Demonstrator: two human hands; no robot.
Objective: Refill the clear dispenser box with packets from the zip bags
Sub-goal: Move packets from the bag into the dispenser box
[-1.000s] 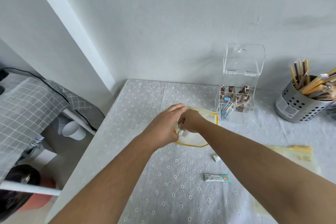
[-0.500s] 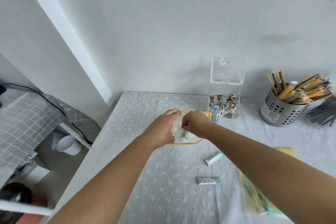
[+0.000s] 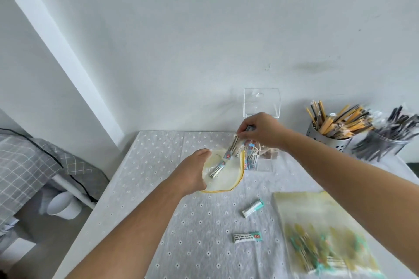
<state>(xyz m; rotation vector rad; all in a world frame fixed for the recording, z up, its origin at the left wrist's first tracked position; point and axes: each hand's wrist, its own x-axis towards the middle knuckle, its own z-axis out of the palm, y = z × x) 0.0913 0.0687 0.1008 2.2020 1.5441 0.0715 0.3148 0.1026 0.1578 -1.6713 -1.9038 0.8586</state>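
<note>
A few packets point(image 3: 235, 146) have just been drawn out of the small zip bag point(image 3: 226, 174); half a second earlier the right hand was still down at the bag's mouth. The right hand point(image 3: 260, 130) is now raised up and to the far right, just in front of the clear dispenser box point(image 3: 261, 103), whose lid stands open against the wall. This is judged to mean one batch is about to be dropped into the box, with the refill still under way.

The right fingers point(image 3: 243, 135) are pinched on the top ends of the packets, which hang down slanting toward the bag. The right arm is stretched forward across the counter point(image 3: 158, 165).

The left hand point(image 3: 192, 174) rests on the counter, its fingers closed on the left edge of the small zip bag, which is held in place. One packet is seen left inside that bag.

Two loose packets point(image 3: 248, 236) lie nearer on the counter. A larger zip bag point(image 3: 317, 215), still full, lies at the near right.
</note>
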